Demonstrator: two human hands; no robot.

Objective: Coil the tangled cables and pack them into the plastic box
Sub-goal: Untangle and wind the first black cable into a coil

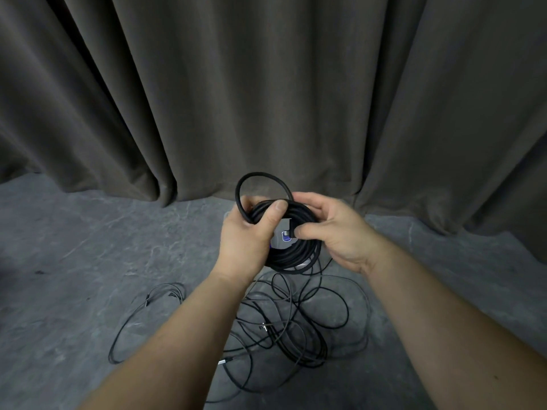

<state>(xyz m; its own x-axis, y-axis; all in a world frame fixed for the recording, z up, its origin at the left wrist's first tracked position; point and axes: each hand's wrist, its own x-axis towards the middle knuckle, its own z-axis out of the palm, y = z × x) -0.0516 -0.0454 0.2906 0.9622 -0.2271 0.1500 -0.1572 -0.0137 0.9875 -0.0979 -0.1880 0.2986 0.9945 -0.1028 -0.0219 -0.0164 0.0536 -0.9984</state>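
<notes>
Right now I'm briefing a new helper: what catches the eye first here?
Two hands, left and right, hold a black coil at centre, one loop sticking up. Below lies a tangle of cables on the grey floor. A dark curtain fills the back.

coil (291,253) centre blurred, box hidden

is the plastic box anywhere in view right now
No, only the thick black cable coil held in both hands, the tangled thin black cables on the grey floor and the dark curtain show.
</notes>
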